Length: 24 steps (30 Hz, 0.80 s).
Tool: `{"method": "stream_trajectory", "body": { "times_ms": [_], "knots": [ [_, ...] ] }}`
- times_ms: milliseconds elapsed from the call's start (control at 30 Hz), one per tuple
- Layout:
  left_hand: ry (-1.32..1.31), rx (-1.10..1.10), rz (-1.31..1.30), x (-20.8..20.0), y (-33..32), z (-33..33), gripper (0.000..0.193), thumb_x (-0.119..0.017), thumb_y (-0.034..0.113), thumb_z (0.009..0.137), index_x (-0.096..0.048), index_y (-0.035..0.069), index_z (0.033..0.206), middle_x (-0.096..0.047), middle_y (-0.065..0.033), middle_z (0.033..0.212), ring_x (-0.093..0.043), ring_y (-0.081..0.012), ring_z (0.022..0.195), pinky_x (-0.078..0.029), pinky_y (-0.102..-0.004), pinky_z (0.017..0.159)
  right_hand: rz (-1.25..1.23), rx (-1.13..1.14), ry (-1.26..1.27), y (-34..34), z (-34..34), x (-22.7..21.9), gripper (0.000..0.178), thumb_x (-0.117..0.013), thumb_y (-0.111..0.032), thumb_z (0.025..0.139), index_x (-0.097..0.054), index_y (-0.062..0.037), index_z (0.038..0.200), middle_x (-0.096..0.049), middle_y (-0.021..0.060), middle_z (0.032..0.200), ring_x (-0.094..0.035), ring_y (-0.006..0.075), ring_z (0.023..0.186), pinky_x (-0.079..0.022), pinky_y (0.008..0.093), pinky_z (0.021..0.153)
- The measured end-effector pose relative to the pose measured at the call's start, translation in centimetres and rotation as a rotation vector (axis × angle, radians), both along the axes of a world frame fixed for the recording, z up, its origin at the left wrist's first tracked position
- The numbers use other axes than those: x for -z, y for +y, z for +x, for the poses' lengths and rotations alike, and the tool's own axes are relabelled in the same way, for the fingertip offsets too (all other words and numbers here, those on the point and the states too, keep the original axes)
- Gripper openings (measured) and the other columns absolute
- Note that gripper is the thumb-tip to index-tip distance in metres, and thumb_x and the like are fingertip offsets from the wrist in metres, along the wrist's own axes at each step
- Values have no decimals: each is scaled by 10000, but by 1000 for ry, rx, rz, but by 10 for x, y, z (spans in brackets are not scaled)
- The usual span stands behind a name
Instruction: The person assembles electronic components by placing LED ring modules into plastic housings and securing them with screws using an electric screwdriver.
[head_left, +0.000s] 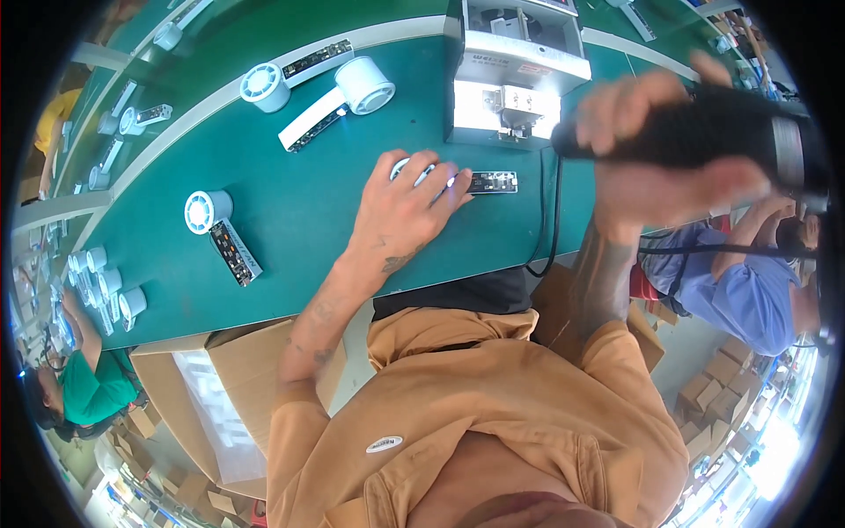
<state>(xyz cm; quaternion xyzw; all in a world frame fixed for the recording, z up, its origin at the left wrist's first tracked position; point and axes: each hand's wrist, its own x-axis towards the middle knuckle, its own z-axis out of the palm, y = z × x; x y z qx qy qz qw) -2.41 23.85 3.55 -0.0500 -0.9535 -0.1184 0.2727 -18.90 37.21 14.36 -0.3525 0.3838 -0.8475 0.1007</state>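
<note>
My left hand (407, 207) is closed over a white handheld fan (399, 169) that lies on the green table. Its round head shows partly between my fingers, and its open handle with a circuit board (493, 182) sticks out to the right; a small light glows by my fingertips. My right hand (647, 189), raised at the right and smeared by motion, is wrapped round a black electric screwdriver (695, 128) with a silver band. Just left of that hand stands a metal screw feeder (519, 53) with a lit front.
Three more opened fans, a far one (262, 86), a middle one (363, 86) and a left one (209, 211), lie on the table (326, 220). A black cable (556, 211) hangs over its front edge. An open cardboard box (167, 378) stands at the lower left. Other people sit at both sides.
</note>
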Motion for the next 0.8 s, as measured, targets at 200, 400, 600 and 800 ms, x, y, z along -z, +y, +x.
{"method": "stream_trajectory", "body": {
  "times_ms": [200, 400, 600, 800],
  "knots": [
    [36, -24, -17, 4, 3, 1, 285, -812, 204, 797, -732, 104, 1051, -648, -12, 1037, -609, -213, 1033, -486, -409, 851, 303, 410, 200, -57, 17, -22, 807, -588, -657, 938, -483, 84, 1239, -547, 56, 621, -497, 106, 440, -395, 234, 419],
    [1, -14, 101, -11, 0, 2, 520, -850, 226, 766, -675, 89, 1236, -638, -65, 1099, -609, -249, 1089, -505, -394, 874, 359, 264, 236, -26, 10, 7, 797, -422, -719, 976, -424, -21, 1361, -544, 117, 692, -522, 212, 506, -448, 354, 493],
    [-71, -78, 553, -12, -13, 13, 713, -897, 220, 713, -597, 56, 1339, -651, -128, 1188, -636, -324, 1075, -525, -408, 923, 309, 131, 213, -31, 31, 8, 908, -343, -804, 944, -366, -24, 1409, -516, 87, 656, -490, 194, 468, -436, 335, 461],
    [-105, -65, 523, 1, -16, 14, 694, -859, 233, 757, -578, 62, 1368, -651, -133, 1125, -622, -328, 953, -502, -398, 827, 32, 10, 150, -60, 36, 39, 454, -601, -414, 1015, -482, 21, 1062, -611, 120, 716, -568, 139, 519, -448, 268, 452]
  ]
}}
